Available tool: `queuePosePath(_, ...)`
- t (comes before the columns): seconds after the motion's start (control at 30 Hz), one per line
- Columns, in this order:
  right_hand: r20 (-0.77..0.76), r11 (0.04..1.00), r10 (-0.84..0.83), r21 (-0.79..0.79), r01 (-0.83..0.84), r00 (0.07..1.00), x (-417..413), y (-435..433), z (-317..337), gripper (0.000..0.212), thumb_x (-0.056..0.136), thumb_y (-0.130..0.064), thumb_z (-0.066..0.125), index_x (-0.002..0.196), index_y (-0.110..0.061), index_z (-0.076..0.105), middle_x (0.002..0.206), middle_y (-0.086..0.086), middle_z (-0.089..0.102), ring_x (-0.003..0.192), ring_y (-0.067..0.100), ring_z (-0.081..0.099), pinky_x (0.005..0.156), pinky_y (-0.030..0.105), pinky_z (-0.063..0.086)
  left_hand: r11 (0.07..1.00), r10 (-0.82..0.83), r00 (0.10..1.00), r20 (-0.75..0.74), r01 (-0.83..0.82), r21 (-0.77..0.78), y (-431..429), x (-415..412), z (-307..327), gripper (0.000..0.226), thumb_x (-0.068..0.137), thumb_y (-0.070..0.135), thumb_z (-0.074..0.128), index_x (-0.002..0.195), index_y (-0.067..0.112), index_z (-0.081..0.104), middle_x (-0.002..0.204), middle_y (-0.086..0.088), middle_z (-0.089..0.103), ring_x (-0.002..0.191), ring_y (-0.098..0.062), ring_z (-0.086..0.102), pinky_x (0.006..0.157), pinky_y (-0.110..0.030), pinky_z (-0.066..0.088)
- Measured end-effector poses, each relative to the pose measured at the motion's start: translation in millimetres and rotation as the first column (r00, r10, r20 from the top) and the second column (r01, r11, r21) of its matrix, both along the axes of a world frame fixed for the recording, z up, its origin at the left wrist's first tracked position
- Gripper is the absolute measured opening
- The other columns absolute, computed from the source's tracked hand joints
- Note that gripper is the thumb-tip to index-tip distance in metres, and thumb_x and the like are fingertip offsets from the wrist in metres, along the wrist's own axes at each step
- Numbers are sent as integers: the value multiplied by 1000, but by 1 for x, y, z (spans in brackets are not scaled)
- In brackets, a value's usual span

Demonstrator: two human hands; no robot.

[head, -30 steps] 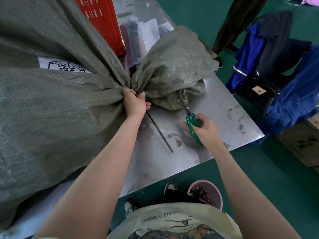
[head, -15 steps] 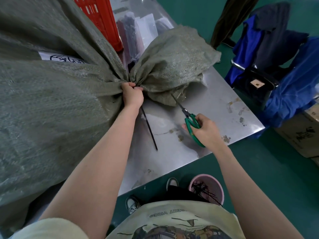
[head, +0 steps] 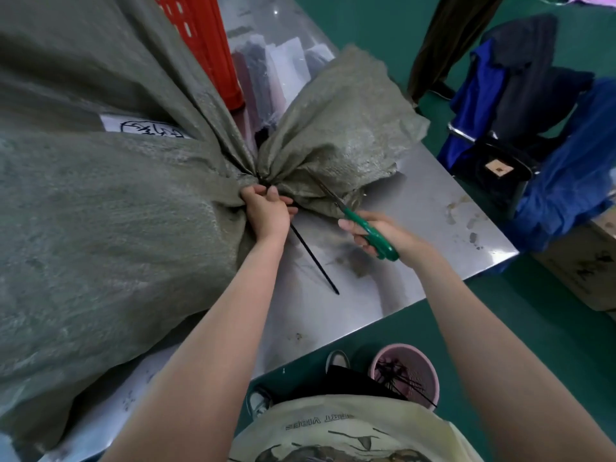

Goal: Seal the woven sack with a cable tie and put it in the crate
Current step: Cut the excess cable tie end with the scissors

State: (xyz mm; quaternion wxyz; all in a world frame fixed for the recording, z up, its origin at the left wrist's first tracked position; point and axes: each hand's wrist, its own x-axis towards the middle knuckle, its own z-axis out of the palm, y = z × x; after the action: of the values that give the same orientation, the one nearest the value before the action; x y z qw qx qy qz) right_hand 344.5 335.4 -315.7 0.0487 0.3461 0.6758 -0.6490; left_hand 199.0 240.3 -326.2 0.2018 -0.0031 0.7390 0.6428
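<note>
Sack (head: 100, 228) lay bulky on table (head: 433, 208), left; looked soft, heavy, slippery weave. Left hand (head: 266, 211) clenched around tied neck, best hold. Right hand (head: 383, 233) gripped scissors (head: 366, 230) near tie tail (head: 315, 261).

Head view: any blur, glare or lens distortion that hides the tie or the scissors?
Head view: wide-angle bending curves the steel table's edges; soft glare and reflections on it near the sack; slight motion blur overall, yet the cable tie's tail, the left hand and the scissors in the right hand read clearly.
</note>
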Motion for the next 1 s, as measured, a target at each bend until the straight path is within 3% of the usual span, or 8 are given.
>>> queuePosePath(0.17,102,981,191,-42,-188,976,-21,15,5,29,87,-33,59,67,-18,44,54,2,37,32,7,36,35,16,28,998,48,999,1,-48,-29,-10,7,6,2,99,10,34,100,11,32,61,-10,53,18,-1,42,27,-12,32)
queuePosePath(0.33,145,934,357,-79,-349,923,-35,24,4,40,78,-47,60,62,-15,41,49,0,38,36,10,34,39,19,26,994,24,999,-40,-28,-110,-11,14,6,7,97,8,36,101,11,32,88,-21,59,34,-6,51,26,-10,33)
queuePosePath(0.47,169,886,463,-119,-448,870,-41,28,4,44,66,-55,58,64,-15,39,53,3,34,38,10,31,38,19,24,977,-50,998,-45,40,-209,-13,5,9,5,97,13,42,95,8,42,64,-7,59,24,-1,47,31,-12,36)
queuePosePath(0.53,175,868,495,-129,-479,851,-44,30,2,48,72,-57,62,65,-16,39,54,3,32,37,10,31,38,19,24,972,-32,997,-64,16,-235,-15,2,8,9,94,17,48,88,10,47,78,-17,67,51,-19,66,49,-23,50)
queuePosePath(0.63,164,855,518,-147,-498,840,-49,33,2,43,74,-55,55,65,-16,39,54,3,34,41,12,31,41,22,24,972,16,998,-68,-32,-231,-17,4,6,8,90,19,55,86,12,55,98,-26,70,90,-40,67,75,-39,53)
queuePosePath(0.73,140,844,534,-146,-516,834,-54,36,6,45,74,-57,53,64,-16,39,53,1,37,42,12,32,42,22,25,978,17,998,-65,-31,-205,-17,5,8,10,90,18,57,89,9,60,74,-12,67,71,-27,62,67,-28,45)
queuePosePath(0.87,154,843,537,-95,-529,829,-55,38,10,53,70,-65,58,61,-16,38,51,1,37,36,10,32,39,19,25,987,-29,997,-65,18,-158,-19,6,8,8,91,11,56,86,6,57,61,1,56,30,6,49,38,-4,34)
queuePosePath(1.0,191,830,554,-61,-554,810,-57,40,18,53,55,-67,55,60,-17,39,48,-1,36,34,10,31,39,17,24,991,-87,994,-71,79,-112,-24,5,10,24,89,6,58,67,14,52,60,-3,58,30,8,50,38,-2,33)
